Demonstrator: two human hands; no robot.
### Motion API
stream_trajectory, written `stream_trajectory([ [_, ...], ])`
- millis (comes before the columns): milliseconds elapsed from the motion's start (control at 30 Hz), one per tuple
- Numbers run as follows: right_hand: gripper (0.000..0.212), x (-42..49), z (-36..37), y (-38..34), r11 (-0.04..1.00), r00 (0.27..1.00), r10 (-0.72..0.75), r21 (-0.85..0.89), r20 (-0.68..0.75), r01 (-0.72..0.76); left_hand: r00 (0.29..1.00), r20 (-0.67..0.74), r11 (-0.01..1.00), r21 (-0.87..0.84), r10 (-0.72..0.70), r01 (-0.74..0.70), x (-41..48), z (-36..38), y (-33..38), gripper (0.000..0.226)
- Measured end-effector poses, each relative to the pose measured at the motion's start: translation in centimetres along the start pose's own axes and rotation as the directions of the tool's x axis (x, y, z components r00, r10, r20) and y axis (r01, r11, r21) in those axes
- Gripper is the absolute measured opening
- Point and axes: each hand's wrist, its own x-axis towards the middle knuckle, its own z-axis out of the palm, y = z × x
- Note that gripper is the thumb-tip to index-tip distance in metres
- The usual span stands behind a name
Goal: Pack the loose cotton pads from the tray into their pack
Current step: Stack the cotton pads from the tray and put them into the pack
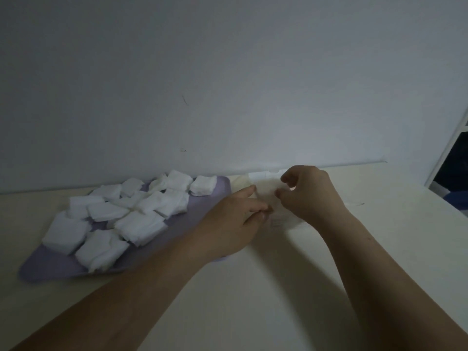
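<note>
The left forearm (126,295) is bare along its whole visible length, and so is the right forearm (379,274); the right one carries a few small dark specks on its upper side, not far from the wrist; the left hand (228,224) has a short, pale, glossy nail showing; the right hand (309,193) shows rounded knuckles across its back.

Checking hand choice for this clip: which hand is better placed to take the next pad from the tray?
Left. The left hand lies over the edge of the tray with the pads; the right hand holds the pack, farther off.
</note>
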Motion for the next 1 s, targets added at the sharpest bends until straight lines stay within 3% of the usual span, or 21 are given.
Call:
stream_trajectory([
  [200, 0.006, -0.2, 0.5, 0.2, 1.0, 1.0, -0.019, -0.023, 0.007, 0.019, 0.999, -0.003, 0.999, 0.01, -0.038, 0.038, 0.1, 0.0, 0.1, 0.024],
  [300, 0.021, -0.4, 0.4, -0.1, 0.999, 1.0, -0.001, -0.053, 0.007, 0.002, 0.999, -0.015, 0.999, 0.006, -0.044, 0.044, 0.3, 0.2, 0.2, 0.025],
  [400, 0.051, -0.9, -0.1, -0.8, 0.99, 1.0, -0.011, -0.14, -0.003, 0.011, 0.999, -0.048, 1.0, 0.018, -0.002, 0.003, 0.2, 0.5, -0.4, 0.029],
  [533, 0.057, -1.6, -0.1, -1.7, 0.98, 0.997, -0.065, -0.189, -0.044, 0.055, 0.987, -0.162, 1.0, -0.019, -0.018, 0.015, -1.4, -0.9, -0.7, 0.033],
  [633, 0.052, -2.0, 0.9, -1.8, 0.968, 0.962, -0.221, -0.156, -0.162, 0.196, 0.978, -0.203, 0.988, 0.137, -0.043, 0.072, -3.3, -3.6, -1.4, 0.034],
  [733, 0.041, -3.5, 2.9, -3.1, 0.886, 0.858, -0.464, -0.096, -0.219, 0.454, 0.959, -0.262, 0.886, 0.413, -0.105, 0.21, -6.0, -6.9, -3.4, 0.032],
  [800, 0.035, -5.0, 4.5, -4.1, 0.824, 0.817, -0.558, 0.015, -0.144, 0.566, 0.934, -0.271, 0.751, 0.561, -0.232, 0.349, -8.1, -8.8, -4.3, 0.035],
  [867, 0.036, -6.5, 6.2, -5.2, 0.8, 0.811, -0.586, 0.164, -0.001, 0.578, 0.914, -0.256, 0.675, 0.616, -0.315, 0.406, -10.1, -10.1, -5.3, 0.038],
  [1000, 0.049, -7.8, 8.0, -6.0, 0.85, 0.825, -0.526, 0.153, 0.206, 0.503, 0.935, -0.195, 0.788, 0.502, -0.297, 0.355, -11.7, -10.2, -6.8, 0.054],
])
